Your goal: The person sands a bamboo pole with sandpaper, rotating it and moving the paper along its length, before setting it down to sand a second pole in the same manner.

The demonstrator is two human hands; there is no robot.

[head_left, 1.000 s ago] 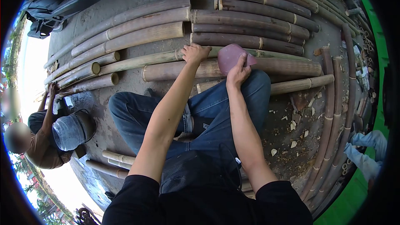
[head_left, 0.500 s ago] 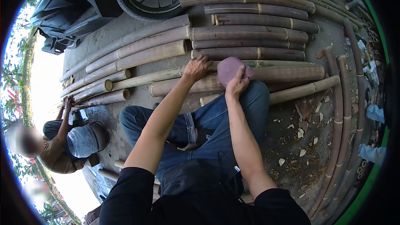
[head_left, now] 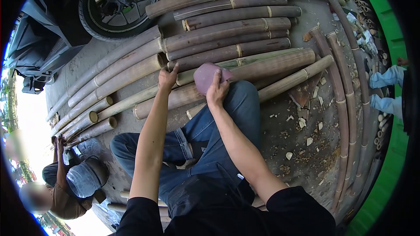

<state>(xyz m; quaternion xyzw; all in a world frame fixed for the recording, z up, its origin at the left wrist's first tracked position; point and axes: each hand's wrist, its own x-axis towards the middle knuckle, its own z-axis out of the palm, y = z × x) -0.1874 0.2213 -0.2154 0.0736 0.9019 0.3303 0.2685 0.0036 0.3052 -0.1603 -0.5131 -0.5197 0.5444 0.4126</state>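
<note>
My right hand (head_left: 217, 91) is closed on a pink sheet (head_left: 206, 78), thumb on top. The sheet, perhaps sandpaper, is bent over a greenish bamboo pole (head_left: 253, 60); its underside is hidden. Farther left, my left hand (head_left: 167, 78) is closed round the same pole with its thumb raised; its fingertips are partly hidden. Just beyond that hand lies the end of a dark bamboo pole (head_left: 210, 57). A thicker brown bamboo pole (head_left: 280, 64) runs along the near side, by my bent knee (head_left: 243, 98).
Several cut bamboo poles (head_left: 227, 30) lie beyond my hands, and more long poles (head_left: 343, 118) at right. A motorcycle wheel (head_left: 118, 6) stands at upper left. A co-worker (head_left: 65, 199) sits by a bucket (head_left: 83, 179). Pale chips (head_left: 302, 123) litter the ground.
The view has shifted, so the scene sits farther left. My left hand has turned from palm-down on the pole to thumb-up. My right hand still holds the pink sheet.
</note>
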